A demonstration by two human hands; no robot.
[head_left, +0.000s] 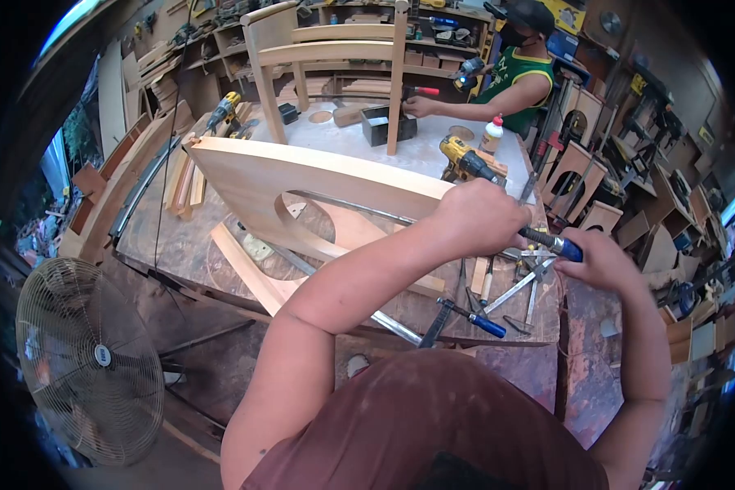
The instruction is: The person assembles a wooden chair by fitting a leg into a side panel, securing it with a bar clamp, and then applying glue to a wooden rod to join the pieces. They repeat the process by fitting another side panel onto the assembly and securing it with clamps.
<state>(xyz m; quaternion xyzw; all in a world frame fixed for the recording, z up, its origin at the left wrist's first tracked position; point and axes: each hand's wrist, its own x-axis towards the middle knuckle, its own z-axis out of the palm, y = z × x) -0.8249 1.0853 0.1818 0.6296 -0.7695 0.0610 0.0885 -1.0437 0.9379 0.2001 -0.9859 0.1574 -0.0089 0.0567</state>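
My left hand (483, 216) is closed around the head of a bar clamp at the right end of a pale wooden panel frame (327, 167). The palm hides much of the clamp. My right hand (603, 260) grips the clamp's blue handle (570, 248), and its threaded screw (537, 236) shows between both hands. The frame stands tilted on the workbench (171, 245) and has a curved cutout in its board. Below it rests another wooden piece (249, 265). Nearer my body, a second bar clamp with a blue handle (486, 325) lies along the bench edge.
A yellow drill (465, 159), a glue bottle (492, 135) and a dark box (388, 129) are behind the frame. Chisels and other hand tools (514, 286) lie at right. A co-worker (518, 90) reaches across the far table near a wooden chair frame (327, 53). A fan (90, 359) stands left.
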